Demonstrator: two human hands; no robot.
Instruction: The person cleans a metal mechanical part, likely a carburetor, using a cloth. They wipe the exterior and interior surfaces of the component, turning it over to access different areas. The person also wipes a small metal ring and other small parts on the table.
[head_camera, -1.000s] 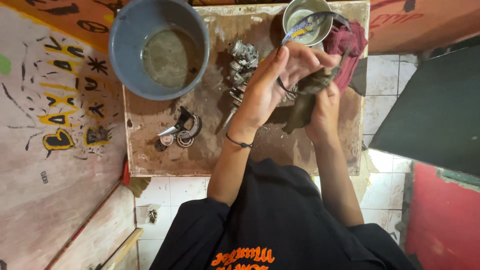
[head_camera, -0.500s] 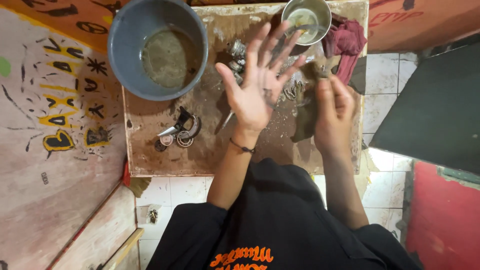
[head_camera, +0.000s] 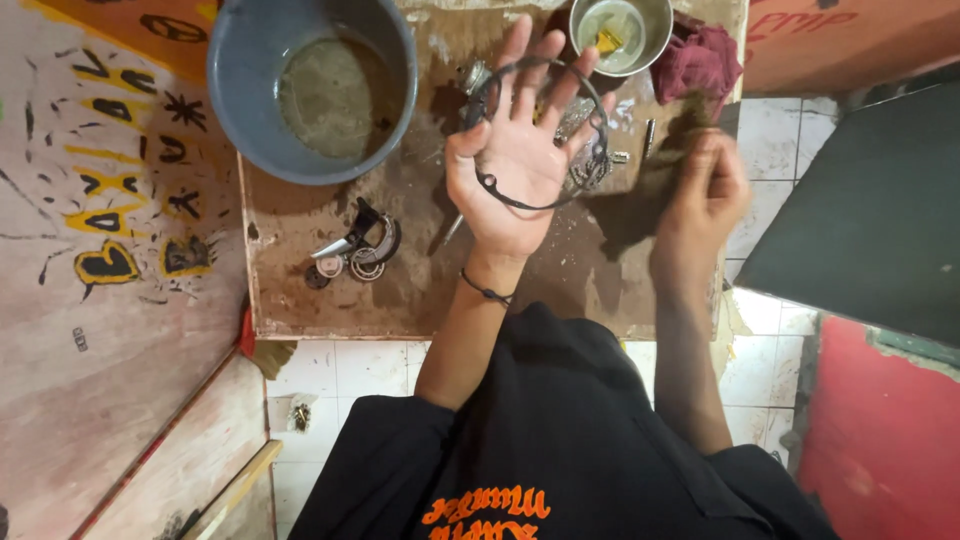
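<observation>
Left hand (head_camera: 517, 165) spread flat, thin black rubber ring (head_camera: 560, 205) draped across palm; right hand (head_camera: 706, 190) clenched on dirty brown rag (head_camera: 655, 185), above worn wooden desk (head_camera: 400, 290).

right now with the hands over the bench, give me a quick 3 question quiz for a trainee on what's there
1. True or false: the left hand is spread open, palm up, with a thin black rubber ring draped over it.
2. What does the right hand grip? A) a dark dirty rag B) a hammer C) the grey basin
3. Fill in: the red cloth lies beside the small metal ____ at the far edge of the wooden bench top.

Key: 1 true; 2 A; 3 bowl.
</observation>
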